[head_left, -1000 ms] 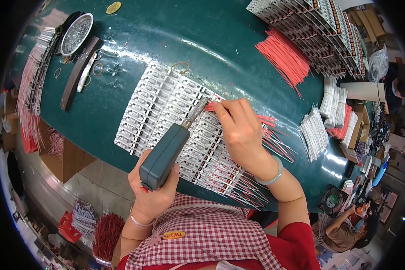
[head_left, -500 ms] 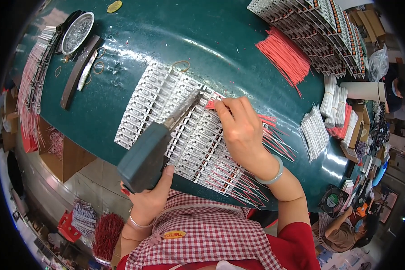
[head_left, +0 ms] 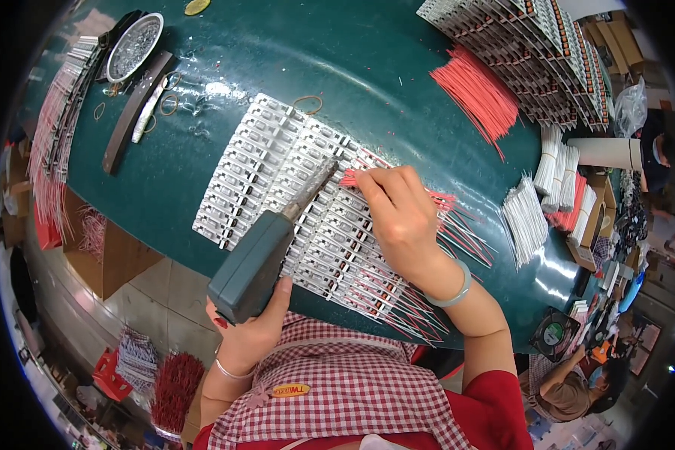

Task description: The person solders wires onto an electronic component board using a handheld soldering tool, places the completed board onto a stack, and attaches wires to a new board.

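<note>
My left hand is closed around the handle of a dark green soldering gun. The gun's long metal tip reaches up over a panel of white parts, set in rows on the green table. Just right of that tip, my right hand pinches a small bunch of red wires, their ends pointing at the panel. Red and white wires stick out from the panel's lower right rows. I cannot tell whether the tip touches a part.
Loose red wires and white wires lie to the right, near stacked panels. At upper left are a round metal dish, a dark curved bar and rubber bands. Another person sits at lower right.
The soldering gun has shifted slightly right and down, its tip still close to the red wires. My right hand has barely moved and keeps its pinch.
</note>
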Demonstrator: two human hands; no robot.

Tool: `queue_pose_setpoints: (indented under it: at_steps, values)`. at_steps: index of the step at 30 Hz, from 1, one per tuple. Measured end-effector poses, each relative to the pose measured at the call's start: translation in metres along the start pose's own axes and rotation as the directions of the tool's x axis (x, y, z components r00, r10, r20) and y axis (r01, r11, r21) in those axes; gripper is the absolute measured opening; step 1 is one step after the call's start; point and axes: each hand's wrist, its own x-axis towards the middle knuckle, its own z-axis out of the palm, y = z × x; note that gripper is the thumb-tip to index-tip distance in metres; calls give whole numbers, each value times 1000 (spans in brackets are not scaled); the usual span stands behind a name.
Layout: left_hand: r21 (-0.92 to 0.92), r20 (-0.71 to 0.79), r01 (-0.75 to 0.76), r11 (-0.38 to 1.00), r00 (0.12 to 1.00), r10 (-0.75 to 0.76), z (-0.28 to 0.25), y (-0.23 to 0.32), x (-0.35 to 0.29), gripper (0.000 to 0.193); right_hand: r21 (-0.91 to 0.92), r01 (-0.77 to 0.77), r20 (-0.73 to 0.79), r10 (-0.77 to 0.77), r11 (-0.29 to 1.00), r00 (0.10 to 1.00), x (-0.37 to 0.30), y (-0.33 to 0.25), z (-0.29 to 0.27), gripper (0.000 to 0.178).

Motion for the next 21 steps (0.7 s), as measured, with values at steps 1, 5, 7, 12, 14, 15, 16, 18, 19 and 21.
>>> queue_pose_setpoints:
  at_steps: [1, 5, 7, 12, 14, 15, 16, 18, 19, 21]
  values:
    - [24, -11, -14, 1000, 1000, 14, 1, 1, 1, 32, -13, 1, 10, 0, 1000, 1000, 0, 0, 0, 38]
    - [66, 3, -69, 995, 998, 69, 5, 5, 8, 27, -17, -55, 17, 55, 998, 998, 4, -5, -2, 30]
    - [78, 15, -93, 993, 996, 92, 4, 5, 8, 27, 4, -68, 11, 68, 998, 998, 4, -5, -3, 30]
    - [111, 36, -148, 983, 989, 145, 3, 1, 8, 29, 31, -32, 18, 31, 999, 999, -2, 2, 1, 36]
    - [82, 12, -94, 992, 996, 93, 4, 5, 9, 27, 58, -12, 37, 9, 998, 999, -2, 2, 2, 35]
    - [83, 12, -93, 992, 996, 92, 4, 6, 9, 27, 58, -12, 38, 10, 998, 999, -1, 2, 2, 35]
    - [94, 32, -99, 991, 995, 97, 3, 6, 10, 26, 54, -18, 30, 16, 998, 999, -1, 2, 2, 35]
    - [106, 53, -106, 989, 994, 100, 2, 5, 10, 24, 49, -24, 23, 23, 998, 999, 0, 2, 2, 35]
    - [113, 62, -140, 984, 989, 134, 3, 3, 10, 23, 51, -23, 26, 21, 998, 999, 0, 1, 2, 35]
    - [118, 73, -174, 978, 983, 166, 3, 3, 11, 22, 52, -22, 29, 20, 998, 999, 0, 1, 2, 35]
